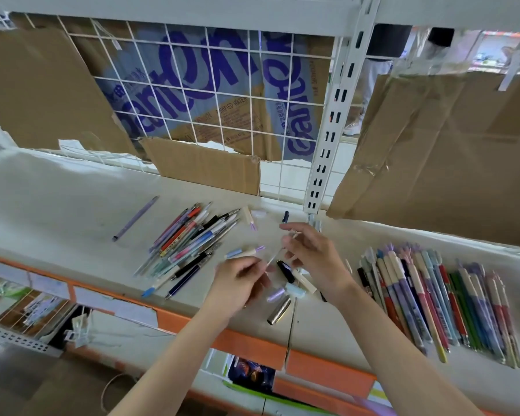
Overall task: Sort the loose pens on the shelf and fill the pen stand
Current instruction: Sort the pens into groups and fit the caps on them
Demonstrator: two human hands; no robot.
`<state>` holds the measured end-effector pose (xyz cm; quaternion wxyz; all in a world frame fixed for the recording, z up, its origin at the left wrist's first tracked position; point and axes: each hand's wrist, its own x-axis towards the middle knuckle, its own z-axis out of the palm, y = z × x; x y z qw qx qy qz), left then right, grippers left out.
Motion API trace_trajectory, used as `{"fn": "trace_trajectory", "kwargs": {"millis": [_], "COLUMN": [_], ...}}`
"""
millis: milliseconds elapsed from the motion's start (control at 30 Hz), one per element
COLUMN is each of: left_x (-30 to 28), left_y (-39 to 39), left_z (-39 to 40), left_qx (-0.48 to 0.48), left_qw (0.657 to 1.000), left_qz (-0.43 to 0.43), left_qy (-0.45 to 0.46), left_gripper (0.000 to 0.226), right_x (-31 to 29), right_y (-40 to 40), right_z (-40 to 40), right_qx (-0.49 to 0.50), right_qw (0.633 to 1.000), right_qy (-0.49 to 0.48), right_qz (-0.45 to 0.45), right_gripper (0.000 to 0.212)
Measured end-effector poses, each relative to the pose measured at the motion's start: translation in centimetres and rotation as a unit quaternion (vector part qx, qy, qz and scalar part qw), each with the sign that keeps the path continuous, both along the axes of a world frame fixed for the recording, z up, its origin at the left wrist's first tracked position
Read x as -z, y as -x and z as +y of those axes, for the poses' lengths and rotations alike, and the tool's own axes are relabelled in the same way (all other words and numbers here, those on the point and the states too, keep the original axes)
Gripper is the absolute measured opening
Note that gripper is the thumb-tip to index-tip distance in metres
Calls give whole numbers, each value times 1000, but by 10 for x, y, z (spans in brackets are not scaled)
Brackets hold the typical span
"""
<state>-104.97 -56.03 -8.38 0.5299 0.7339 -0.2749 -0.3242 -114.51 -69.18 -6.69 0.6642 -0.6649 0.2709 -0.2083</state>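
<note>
- Hands meet over the middle of the shelf [57, 187]: your left hand [237, 280] and right hand [312, 253] both pinch one thin white pen [275, 255], each grip closed on it with fingertips only.
- That pen runs slantwise, its near end in your left grip and its far end up by your right fingers, so its long axis points far-right.
- Loose pens [189, 244] lie in a fanned heap just left of your hands, most slanting the same way; your left hand is the nearer one to them.
- Sorted pens [433, 298] lie in a tidy row to the right, near your right forearm, so your right hand is probably the one to carry this pen across.
- Caps and short pieces, among them a silver cap [279, 310], lie scattered under your hands.
- No pen stand can be made out.
</note>
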Motion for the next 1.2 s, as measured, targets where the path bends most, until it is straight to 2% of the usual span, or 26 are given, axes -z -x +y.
{"fn": "trace_trajectory", "kwargs": {"millis": [133,200,267,333,500,600,667,733,833,933,1033,1100,1200], "left_x": [2,4,5,7,11,13,14,11,10,13,18,21,27], "left_y": [3,-1,-7,-12,-13,-15,-21,-37,-93,-159,-196,-202,-201], "left_z": [3,6,10,13,15,16,17,18,20,25,31,32,28], "left_qx": [54,42,34,36,48,44,27,-19,-127,-185,-207,-205,-197], "left_qw": [997,997,997,996,989,984,980,970,922,865,828,824,823], "left_qz": [-50,-55,-71,-84,-140,-171,-198,-240,-360,-438,-441,-416,-407], "left_qy": [-29,-23,-24,-25,-25,-19,-15,-26,-59,-158,-277,-324,-344], "left_gripper": [20,17,15,14,12,11,15,11,8,12,23,28,29], "right_x": [1,-4,-6,0,17,14,14,14,17,20,24,26,29], "right_y": [6,15,26,36,43,43,39,30,11,-4,-16,-18,-16], "right_z": [-7,-20,-33,-39,-38,-36,-33,-30,-26,-26,-25,-25,-25], "right_qx": [31,63,60,35,-5,3,14,5,-24,-42,-72,-69,-47], "right_qw": [999,985,944,904,824,782,783,802,821,813,798,813,838], "right_qy": [30,138,274,347,401,446,467,479,471,455,460,444,421], "right_qz": [15,80,173,247,399,436,411,356,321,361,383,370,345], "right_gripper": [20,17,16,15,20,24,29,33,38,35,30,25,23]}}
